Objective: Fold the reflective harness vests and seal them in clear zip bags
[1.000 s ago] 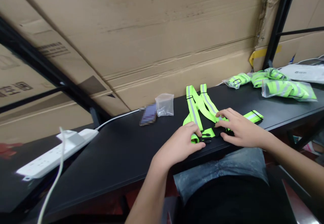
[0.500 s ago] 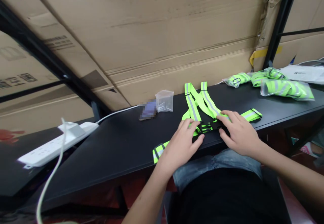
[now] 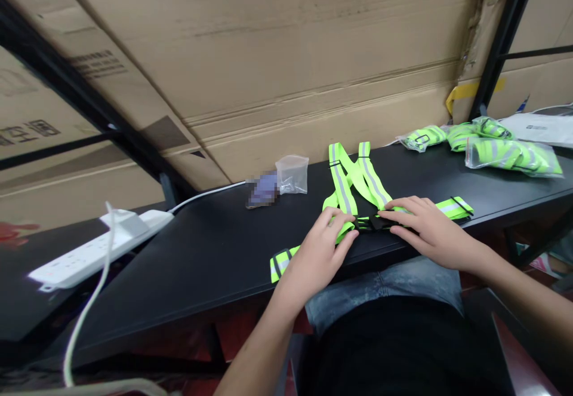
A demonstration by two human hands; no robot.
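A neon-yellow reflective vest (image 3: 342,187) made of straps with grey stripes lies on the black table, its two shoulder straps stretched toward the back. My left hand (image 3: 320,252) holds the waist belt just left of the black buckle (image 3: 376,223), thumb and fingers closed around the strap. On the other side, my right hand (image 3: 427,229) pinches the belt and the buckle's right side between thumb and fingers. Both belt ends stick out past my hands, the left end (image 3: 280,264) toward the front edge and the right end (image 3: 455,208) along the table. My fingers partly hide the buckle.
A clear plastic bag (image 3: 292,175) stands behind, beside a pixelated bluish item (image 3: 263,189). Several bagged neon vests (image 3: 513,156) lie at the back right near a white package (image 3: 544,128). A white power strip (image 3: 101,249) with a cable is at left. Cardboard (image 3: 286,55) walls the back.
My right hand has shifted slightly right, with the right belt end. The belt between my hands now looks narrower and turned more edge-on. My left hand stays at nearly the same place.
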